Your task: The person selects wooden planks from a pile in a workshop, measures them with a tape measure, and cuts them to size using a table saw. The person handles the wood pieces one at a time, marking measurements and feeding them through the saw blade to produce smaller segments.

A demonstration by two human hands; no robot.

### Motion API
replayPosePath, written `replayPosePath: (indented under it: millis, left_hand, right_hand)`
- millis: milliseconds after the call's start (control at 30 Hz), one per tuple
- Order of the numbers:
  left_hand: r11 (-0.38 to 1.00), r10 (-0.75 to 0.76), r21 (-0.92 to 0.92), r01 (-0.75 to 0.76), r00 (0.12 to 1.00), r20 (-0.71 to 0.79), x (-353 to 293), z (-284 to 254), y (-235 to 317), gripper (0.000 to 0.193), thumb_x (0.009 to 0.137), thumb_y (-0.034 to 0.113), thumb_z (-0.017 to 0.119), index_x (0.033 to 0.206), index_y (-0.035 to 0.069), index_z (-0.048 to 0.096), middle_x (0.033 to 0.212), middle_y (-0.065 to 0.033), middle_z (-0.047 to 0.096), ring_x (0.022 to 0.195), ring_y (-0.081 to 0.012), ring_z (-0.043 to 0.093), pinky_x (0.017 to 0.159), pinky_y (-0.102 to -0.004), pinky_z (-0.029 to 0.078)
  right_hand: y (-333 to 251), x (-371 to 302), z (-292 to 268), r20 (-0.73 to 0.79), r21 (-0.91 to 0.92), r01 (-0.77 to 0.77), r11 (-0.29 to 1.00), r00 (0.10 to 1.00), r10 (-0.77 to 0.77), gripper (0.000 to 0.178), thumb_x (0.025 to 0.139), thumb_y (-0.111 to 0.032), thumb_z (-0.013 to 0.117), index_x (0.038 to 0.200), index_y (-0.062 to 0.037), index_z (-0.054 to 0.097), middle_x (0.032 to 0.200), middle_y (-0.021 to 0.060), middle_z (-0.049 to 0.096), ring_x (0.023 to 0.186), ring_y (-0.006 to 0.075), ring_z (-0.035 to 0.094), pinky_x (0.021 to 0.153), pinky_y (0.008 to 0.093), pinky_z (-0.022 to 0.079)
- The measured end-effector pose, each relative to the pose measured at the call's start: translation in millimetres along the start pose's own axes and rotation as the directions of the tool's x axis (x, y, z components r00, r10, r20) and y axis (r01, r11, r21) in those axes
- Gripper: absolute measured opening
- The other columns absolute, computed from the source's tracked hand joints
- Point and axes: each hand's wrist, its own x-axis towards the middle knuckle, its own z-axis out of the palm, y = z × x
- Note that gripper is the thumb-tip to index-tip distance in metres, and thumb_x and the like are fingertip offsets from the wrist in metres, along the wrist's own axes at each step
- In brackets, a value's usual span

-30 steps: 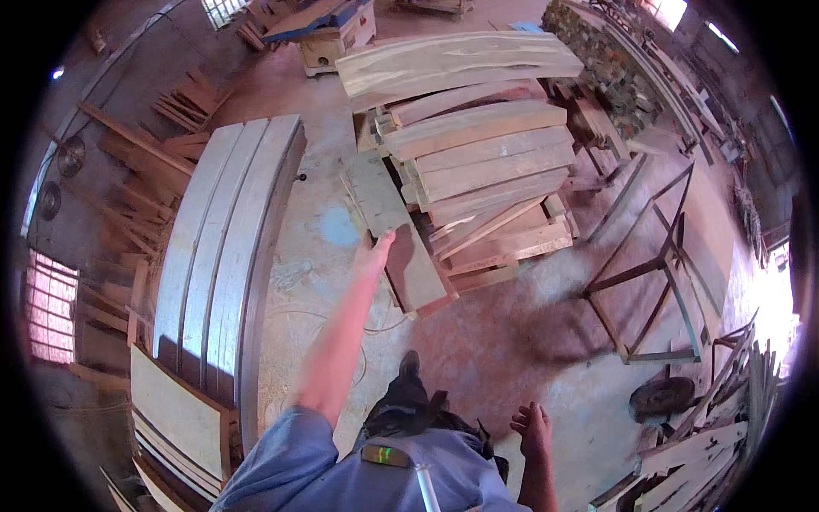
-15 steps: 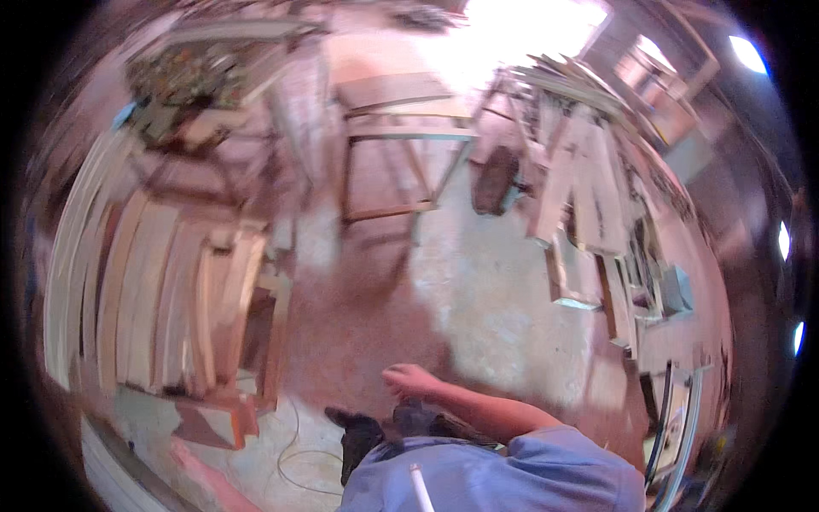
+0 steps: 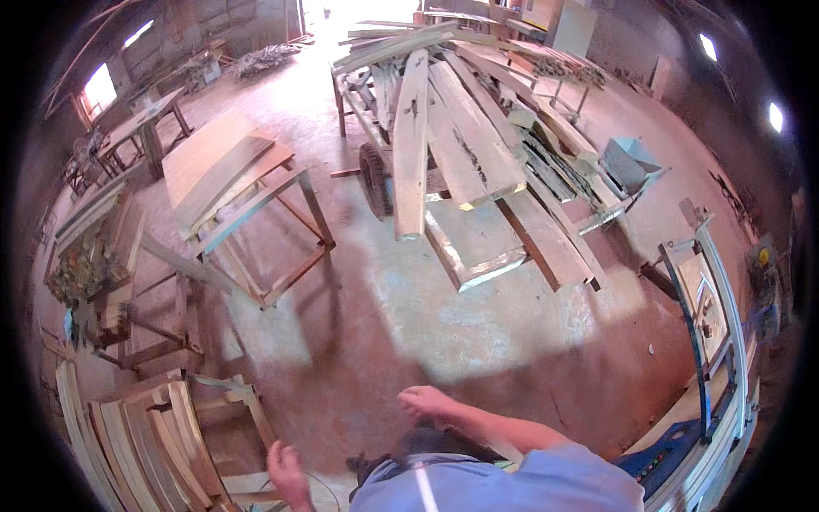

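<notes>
My right hand [image 3: 424, 403] hangs in front of my body, its fingers loosely curled with nothing visible in them. Low on the left, my left hand [image 3: 287, 469] is held out, slightly blurred, its fingers a little apart and bare. It is nearest to a rack of upright wooden boards [image 3: 153, 444], with a gap between hand and wood. Farther ahead, a wheeled cart [image 3: 375, 175] carries a heap of rough planks [image 3: 469, 132], several of them sloping down toward me. Neither hand touches any of the wood.
A wooden table [image 3: 205, 171] with a board on it stands ahead to the left. Beside it, a stand [image 3: 90, 264] holds wood offcuts. A metal-railed machine [image 3: 725, 316] rises close on my right. Past the cart sits a blue-grey metal hopper [image 3: 630, 162].
My view has swung to the right: the plank cart now lies ahead and the table has shifted left. My left hand has come up closer to my body; the right stays in front.
</notes>
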Motion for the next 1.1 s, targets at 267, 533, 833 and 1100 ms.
replayPosePath:
  millis: [267, 533, 833, 1100]
  left_hand:
    - [0.640, 0.002, 0.342, -0.688, 0.446, 0.895, 18.5, 137.1, 84.0, 0.059, 0.090, 0.032, 0.066, 0.139, 0.004, 0.049, 0.123, -0.0235, 0.064, 0.113, -0.0400, 0.061, 0.095, -0.0470, 0.051]
    - [0.519, -0.072, 0.323, -0.791, 0.336, 0.939, 89.9, 215.7, 126.9, 0.057, 0.089, 0.032, 0.066, 0.135, 0.002, 0.050, 0.121, -0.0228, 0.064, 0.113, -0.0404, 0.061, 0.095, -0.0485, 0.051]
    - [0.599, -0.048, 0.364, -0.713, 0.422, 0.905, 218.7, 223.8, 120.5, 0.061, 0.089, 0.035, 0.067, 0.137, 0.002, 0.050, 0.121, -0.0251, 0.064, 0.114, -0.0406, 0.061, 0.095, -0.0482, 0.050]
    - [0.616, -0.136, 0.542, -0.572, 0.600, 0.788, 331.7, 191.7, 88.3, 0.067, 0.089, 0.034, 0.067, 0.142, -0.001, 0.047, 0.128, -0.0268, 0.061, 0.119, -0.0390, 0.060, 0.101, -0.0464, 0.048]
  right_hand:
    - [-12.3, -45.1, -131.6, -0.333, 0.234, 0.100, 0.967, 0.943, -0.017, 0.025, 0.099, -0.029, 0.056, 0.102, -0.0050, 0.063, 0.081, -0.0010, 0.059, 0.065, 0.0083, 0.052, 0.056, 0.0244, 0.043]
    - [15.4, -40.7, -130.2, -0.430, 0.390, 0.106, 0.915, 0.900, 0.078, 0.031, 0.098, -0.031, 0.059, 0.105, -0.0007, 0.065, 0.088, 0.0043, 0.065, 0.072, 0.0120, 0.059, 0.061, 0.0280, 0.050]
    - [-72.1, 47.6, -126.3, -0.365, 0.239, 0.033, 0.971, 0.929, 0.058, 0.029, 0.097, -0.029, 0.059, 0.106, -0.0023, 0.066, 0.093, 0.0055, 0.066, 0.077, 0.0130, 0.062, 0.067, 0.0285, 0.052]
    - [-172.1, 96.3, -105.9, -0.443, 0.114, 0.063, 0.991, 0.896, -0.006, 0.032, 0.091, -0.033, 0.058, 0.095, -0.0020, 0.068, 0.086, 0.0033, 0.064, 0.074, 0.0126, 0.059, 0.065, 0.0292, 0.048]
